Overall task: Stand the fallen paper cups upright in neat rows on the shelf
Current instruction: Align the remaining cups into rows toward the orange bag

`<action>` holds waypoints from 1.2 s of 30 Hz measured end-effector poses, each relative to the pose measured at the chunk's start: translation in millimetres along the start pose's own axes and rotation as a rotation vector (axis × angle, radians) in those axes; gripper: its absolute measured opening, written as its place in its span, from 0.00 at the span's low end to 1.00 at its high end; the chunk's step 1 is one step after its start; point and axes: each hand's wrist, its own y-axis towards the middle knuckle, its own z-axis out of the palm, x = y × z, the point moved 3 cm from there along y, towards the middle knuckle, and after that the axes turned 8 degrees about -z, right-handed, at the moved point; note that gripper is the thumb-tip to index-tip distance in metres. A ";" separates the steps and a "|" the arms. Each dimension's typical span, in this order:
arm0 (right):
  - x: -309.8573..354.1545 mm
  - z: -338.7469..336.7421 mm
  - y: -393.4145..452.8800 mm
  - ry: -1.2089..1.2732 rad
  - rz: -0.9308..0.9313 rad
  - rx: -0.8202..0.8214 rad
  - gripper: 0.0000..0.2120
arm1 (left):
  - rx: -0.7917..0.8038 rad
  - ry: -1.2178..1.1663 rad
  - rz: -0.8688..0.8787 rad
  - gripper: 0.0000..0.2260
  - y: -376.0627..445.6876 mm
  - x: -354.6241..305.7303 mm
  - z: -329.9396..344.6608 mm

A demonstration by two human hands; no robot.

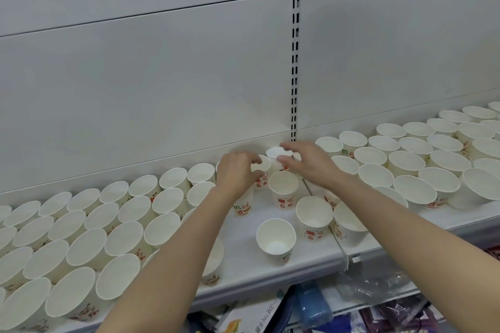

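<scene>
White paper cups with red and green print stand mouth-up in rows on the white shelf point(243, 249), one block at the left point(124, 238) and another at the right point(405, 162). In the gap between them stand a few loose upright cups point(276, 236), point(313, 213), point(283, 186). At the back of the gap my left hand point(235, 173) curls thumb and fingers round one cup point(264, 166). Beside it my right hand point(305, 162) holds another cup point(277, 153) between thumb and fingers, close to the back panel. No cup lying on its side is visible.
A grey back panel rises behind the shelf, with a slotted upright point(295, 62) just behind my hands. A seam point(342, 251) splits the shelf into two boards. Below the front edge, a lower shelf holds packaged goods point(311, 303) and plastic wrap point(373, 284).
</scene>
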 end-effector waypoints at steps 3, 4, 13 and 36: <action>-15.1 3.5 19.6 -0.305 -0.030 0.126 0.19 | 0.007 0.033 0.051 0.14 -4.4 -8.3 1.0; -18.3 9.5 24.4 -0.354 -0.035 0.187 0.19 | 0.012 0.067 0.062 0.14 -4.6 -11.6 4.0; -31.4 23.3 32.7 -0.502 -0.189 0.213 0.10 | -0.009 0.156 -0.007 0.07 2.3 -18.2 20.1; 18.2 43.3 -18.7 -0.141 -0.032 0.213 0.31 | 0.022 0.199 -0.105 0.09 -71.1 35.2 -22.4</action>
